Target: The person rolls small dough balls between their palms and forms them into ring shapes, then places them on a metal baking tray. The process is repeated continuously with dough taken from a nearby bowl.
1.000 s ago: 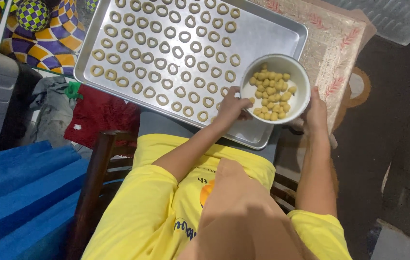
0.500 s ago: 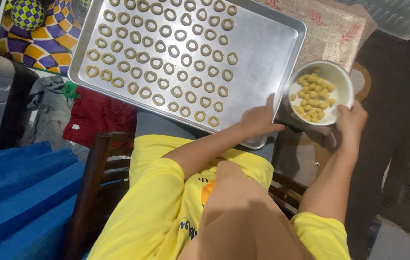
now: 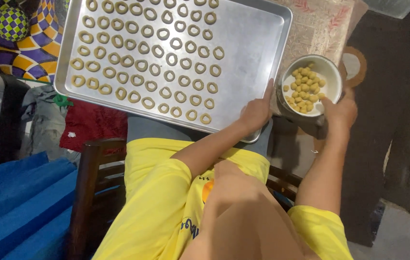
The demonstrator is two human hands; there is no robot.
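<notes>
Both hands shifted: bowl (image 3: pixel 312 85) now off tray (image 3: pixel 253 58), R side.

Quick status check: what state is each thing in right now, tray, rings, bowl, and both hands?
Tray: flat, right part bare.
Dough rings: laid in rows, filling the tray's left and middle.
Bowl: upright beside the tray, partly filled with dough balls.
Left hand: resting on the tray's near right corner.
Right hand: gripping the bowl's rim.

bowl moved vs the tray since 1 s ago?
Yes. The bowl went right, off the tray's near right corner, and now sits beside its right edge, with the right hand on it.
</notes>
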